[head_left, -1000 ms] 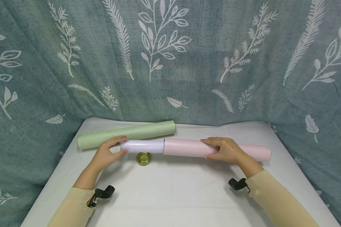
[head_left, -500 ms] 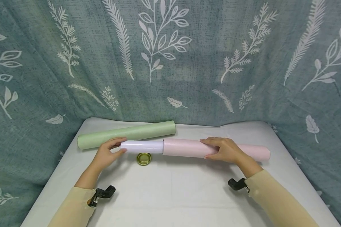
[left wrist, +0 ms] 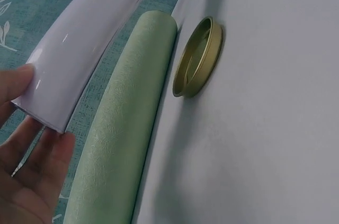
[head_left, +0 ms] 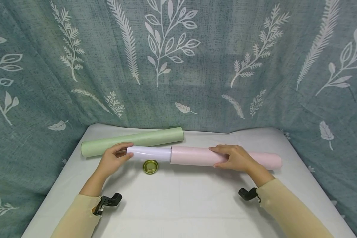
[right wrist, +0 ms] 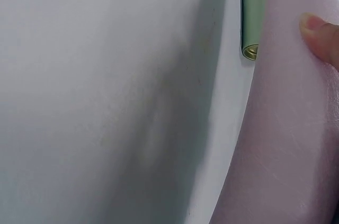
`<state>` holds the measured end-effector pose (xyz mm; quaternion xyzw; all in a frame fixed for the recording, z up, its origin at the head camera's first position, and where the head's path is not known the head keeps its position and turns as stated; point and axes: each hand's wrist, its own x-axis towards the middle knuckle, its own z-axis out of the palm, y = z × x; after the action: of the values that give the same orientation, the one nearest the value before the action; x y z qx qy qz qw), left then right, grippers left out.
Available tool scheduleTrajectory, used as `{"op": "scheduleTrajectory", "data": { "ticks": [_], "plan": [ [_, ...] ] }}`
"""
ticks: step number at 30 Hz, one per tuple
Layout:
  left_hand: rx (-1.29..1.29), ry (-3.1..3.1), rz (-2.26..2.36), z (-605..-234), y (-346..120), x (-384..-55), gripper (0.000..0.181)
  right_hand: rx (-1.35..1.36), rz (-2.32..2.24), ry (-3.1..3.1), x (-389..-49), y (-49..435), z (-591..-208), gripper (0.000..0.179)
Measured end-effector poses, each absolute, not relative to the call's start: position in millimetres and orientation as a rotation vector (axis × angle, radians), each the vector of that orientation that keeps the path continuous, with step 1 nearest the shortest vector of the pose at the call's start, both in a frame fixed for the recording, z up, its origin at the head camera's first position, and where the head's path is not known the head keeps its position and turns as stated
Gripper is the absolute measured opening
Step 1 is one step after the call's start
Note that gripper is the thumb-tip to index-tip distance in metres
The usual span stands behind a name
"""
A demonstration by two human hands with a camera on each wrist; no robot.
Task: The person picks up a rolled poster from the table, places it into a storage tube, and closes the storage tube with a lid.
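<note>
A glossy white, slightly lilac roll, like rolled paper, sticks out of the left end of a pink tube. My left hand pinches the roll's free end between thumb and fingers. In the left wrist view that end of the roll looks somewhat flattened, with the thumb on one face and fingertips at the edge. Around the middle of the pink tube curls my right hand, its thumb along the near side. The right wrist view shows only this thumb on the tube. The tube hides the rest of the roll.
Behind the roll, a green tube lies slantwise at the back left of the white-covered table. A round gold lid rests just in front of the roll. A patterned curtain hangs behind the table.
The pink tube and my right hand have shifted very slightly left. My left fingers have closed a little more on the roll's end, which now bends slightly.
</note>
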<state>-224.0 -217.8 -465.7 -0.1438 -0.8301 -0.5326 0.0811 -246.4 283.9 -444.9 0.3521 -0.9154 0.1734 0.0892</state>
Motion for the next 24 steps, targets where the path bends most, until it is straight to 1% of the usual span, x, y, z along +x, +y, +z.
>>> {"op": "scheduleTrajectory", "data": {
  "ticks": [8,15,24],
  "plan": [
    [-0.392,-2.470,-1.676,-465,-219,-224,0.043,1.035,0.538,-2.734,-246,282,-444,0.067],
    [-0.436,-2.390,-1.798,-465,-212,-223,0.042,1.042,0.537,-2.722,-246,279,-443,0.067],
    [-0.479,-2.367,-1.805,-466,-204,-226,0.039,1.055,0.548,-2.709,-246,277,-442,0.067]
  ]
}}
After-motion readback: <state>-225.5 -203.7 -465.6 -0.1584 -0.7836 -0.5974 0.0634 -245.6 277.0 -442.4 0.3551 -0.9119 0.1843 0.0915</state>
